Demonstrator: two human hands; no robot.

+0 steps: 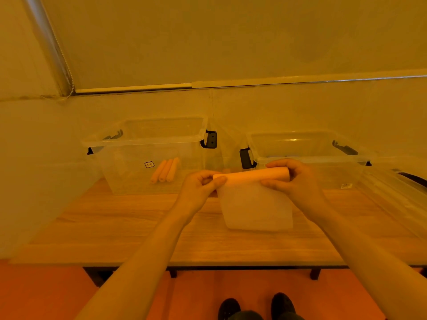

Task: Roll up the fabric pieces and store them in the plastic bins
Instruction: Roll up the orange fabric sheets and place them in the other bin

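Observation:
A pale fabric piece [256, 204] is partly rolled and lifted above the wooden table [115, 227]. Its rolled top forms a tube [251, 174], and the loose end hangs down to the tabletop. My left hand [201, 188] pinches the tube's left end. My right hand [293, 179] grips the right end with fingers curled over it. Two clear plastic bins stand behind. The left bin [147, 139] holds three rolled fabric pieces [165, 170] on its floor. The right bin [307, 144] sits behind my right hand, and its contents are unclear.
Both bins have black latch handles [210, 139] on their sides. A wall runs close behind the bins. The table's front edge [184, 264] lies near me, with an orange floor and my shoes [256, 307] below. A clear lid [402, 181] lies at the right.

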